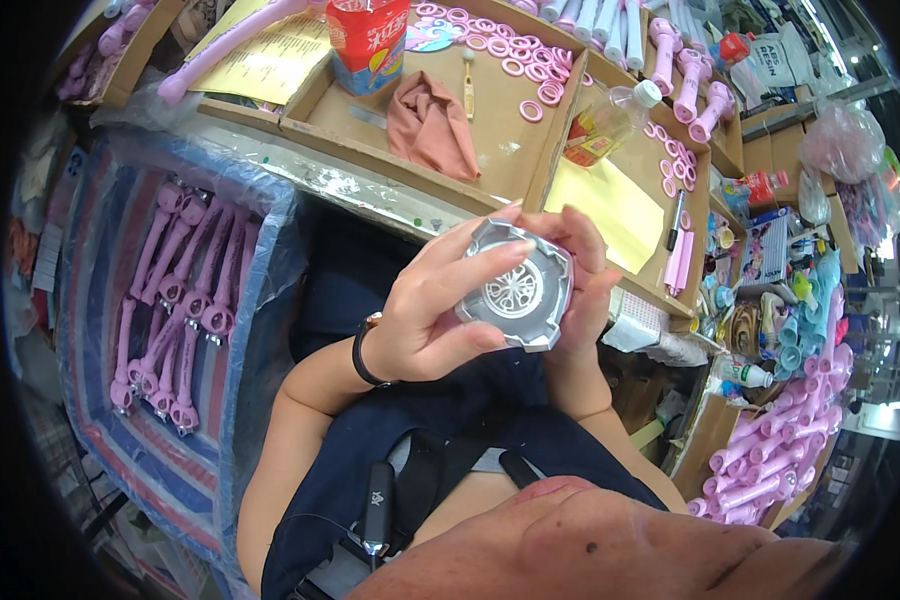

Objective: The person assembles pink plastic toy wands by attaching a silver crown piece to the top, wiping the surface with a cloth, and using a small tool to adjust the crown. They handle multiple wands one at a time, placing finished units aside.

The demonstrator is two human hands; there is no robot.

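Both my hands are closed around a grey, many-sided disc [526,291] with notched edges and a pale openwork pattern at its centre. My left hand [422,302] grips it from the left, with the fingers across its upper face and the thumb at its lower edge. From the far right side my right hand [588,262] curls round it, and some of those fingertips are hidden behind it. The disc is held up in front of the table's near edge, tilted so that its patterned face shows. A dark band circles my left wrist.
A cardboard tray [515,180] ahead holds pink rings [542,68], a salmon cloth [432,128] and a red pouch [368,45]. Yellow paper [610,215] and a bottle [610,122] lie right. A striped bag [260,330] of pink wands [175,300] stands left; more pink handles [765,460] are piled right.
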